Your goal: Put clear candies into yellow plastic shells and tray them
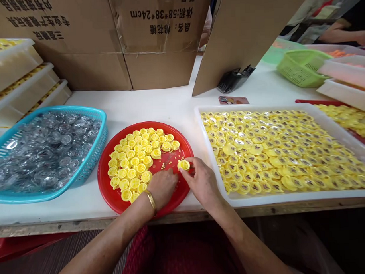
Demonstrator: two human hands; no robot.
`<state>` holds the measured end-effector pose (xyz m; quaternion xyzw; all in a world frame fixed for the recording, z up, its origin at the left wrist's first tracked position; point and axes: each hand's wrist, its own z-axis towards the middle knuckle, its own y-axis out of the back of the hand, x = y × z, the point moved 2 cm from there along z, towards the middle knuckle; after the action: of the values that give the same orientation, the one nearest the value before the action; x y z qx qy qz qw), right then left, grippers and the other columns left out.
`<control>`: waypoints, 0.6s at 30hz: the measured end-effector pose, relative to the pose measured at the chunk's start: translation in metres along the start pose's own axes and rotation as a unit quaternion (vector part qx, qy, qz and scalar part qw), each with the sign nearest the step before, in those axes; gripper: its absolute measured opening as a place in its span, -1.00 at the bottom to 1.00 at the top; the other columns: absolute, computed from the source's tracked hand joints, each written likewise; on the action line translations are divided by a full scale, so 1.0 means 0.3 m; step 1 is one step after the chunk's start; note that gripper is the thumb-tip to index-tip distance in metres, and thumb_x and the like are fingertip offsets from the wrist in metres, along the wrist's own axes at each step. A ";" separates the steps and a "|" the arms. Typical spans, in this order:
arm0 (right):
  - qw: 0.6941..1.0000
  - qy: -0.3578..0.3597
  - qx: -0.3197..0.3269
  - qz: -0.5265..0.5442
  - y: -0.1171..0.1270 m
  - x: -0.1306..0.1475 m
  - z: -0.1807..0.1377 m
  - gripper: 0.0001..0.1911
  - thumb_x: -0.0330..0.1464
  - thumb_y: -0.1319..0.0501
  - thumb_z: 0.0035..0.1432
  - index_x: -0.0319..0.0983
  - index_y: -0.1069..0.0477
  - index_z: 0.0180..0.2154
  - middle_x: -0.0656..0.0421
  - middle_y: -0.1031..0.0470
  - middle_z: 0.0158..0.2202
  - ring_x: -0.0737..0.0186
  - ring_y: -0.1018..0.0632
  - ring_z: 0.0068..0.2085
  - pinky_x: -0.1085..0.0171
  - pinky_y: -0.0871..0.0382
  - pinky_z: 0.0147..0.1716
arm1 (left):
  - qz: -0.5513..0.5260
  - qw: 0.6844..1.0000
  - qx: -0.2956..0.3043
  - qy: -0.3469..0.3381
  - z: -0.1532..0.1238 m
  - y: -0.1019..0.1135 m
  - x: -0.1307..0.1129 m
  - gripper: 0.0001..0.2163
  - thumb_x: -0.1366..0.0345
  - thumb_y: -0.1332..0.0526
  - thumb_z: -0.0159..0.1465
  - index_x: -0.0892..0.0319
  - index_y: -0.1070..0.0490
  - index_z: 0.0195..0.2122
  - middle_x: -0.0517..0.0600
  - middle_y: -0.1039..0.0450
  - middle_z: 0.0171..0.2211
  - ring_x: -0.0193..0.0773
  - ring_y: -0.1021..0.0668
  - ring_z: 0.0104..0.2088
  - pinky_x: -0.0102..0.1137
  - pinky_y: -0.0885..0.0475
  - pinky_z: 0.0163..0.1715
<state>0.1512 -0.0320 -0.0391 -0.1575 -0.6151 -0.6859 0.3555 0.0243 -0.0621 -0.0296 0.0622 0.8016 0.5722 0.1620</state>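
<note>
A red round plate (112, 195) at the table's front holds several small yellow cups (135, 162) and loose tiny yellow beads (168, 162). My right hand (202, 180) pinches one yellow cup (184, 165) over the plate's right side. My left hand (162, 186), a gold bracelet on its wrist, rests on the plate with fingers curled and pressed together close to the beads; what they hold is hidden.
A blue basket (90, 172) of clear plastic lids stands at the left. A white tray (292, 197) full of capped yellow cups lies at the right. Cardboard boxes (155, 38) stand behind, stacked white trays (16, 91) far left, a green basket (302, 69) back right.
</note>
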 end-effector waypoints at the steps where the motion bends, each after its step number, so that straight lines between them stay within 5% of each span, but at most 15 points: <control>1: 1.000 0.000 0.000 0.004 -0.006 -0.006 -0.003 -0.78 -0.38 -0.21 0.11 -0.24 -0.37 -0.15 0.05 -0.54 -0.20 0.15 -0.57 -0.28 0.22 -0.42 -0.27 | 0.001 1.000 0.001 -0.003 0.001 -0.005 0.004 -0.73 0.56 0.03 0.26 0.31 -0.47 -0.21 0.19 -0.50 -0.26 -0.12 -0.58 -0.30 -0.33 -0.46 -0.32; 7: 0.998 0.043 -0.032 -0.011 -0.029 -0.021 -0.017 -0.76 -0.44 -0.22 0.08 -0.24 -0.36 -0.16 0.06 -0.52 -0.22 0.11 -0.57 -0.22 0.19 -0.45 -0.21 | -0.003 1.000 -0.022 0.022 0.012 -0.011 0.061 -0.76 0.56 0.01 0.24 0.28 -0.44 -0.27 0.17 -0.47 -0.29 -0.13 -0.55 -0.33 -0.33 -0.41 -0.35; 11: 0.997 0.068 -0.029 -0.007 -0.044 -0.005 -0.021 -0.76 -0.44 -0.20 0.08 -0.24 -0.35 -0.15 0.04 -0.52 -0.22 0.10 -0.57 -0.20 0.19 -0.46 -0.21 | -0.051 0.992 -0.102 0.058 0.013 0.061 0.078 -0.82 0.51 -0.02 0.25 0.24 -0.40 -0.31 0.09 -0.42 -0.31 -0.21 -0.50 -0.36 -0.37 -0.37 -0.35; 18: 0.998 0.028 0.032 0.052 -0.097 0.047 -0.006 -0.93 -0.40 -0.08 -0.03 -0.19 -0.30 -0.41 0.10 -0.50 -0.44 0.14 -0.55 -0.44 0.25 -0.41 -0.48 | -0.031 0.981 -0.189 -0.017 -0.039 0.125 0.000 -0.90 0.44 -0.12 0.22 0.26 -0.43 -0.30 0.07 -0.43 -0.34 -0.18 -0.47 -0.39 -0.34 -0.36 -0.41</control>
<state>0.1218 -0.0381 -0.0515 -0.1585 -0.6173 -0.6509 0.4126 0.0173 -0.0601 0.0089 0.0149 0.6774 0.7072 0.2021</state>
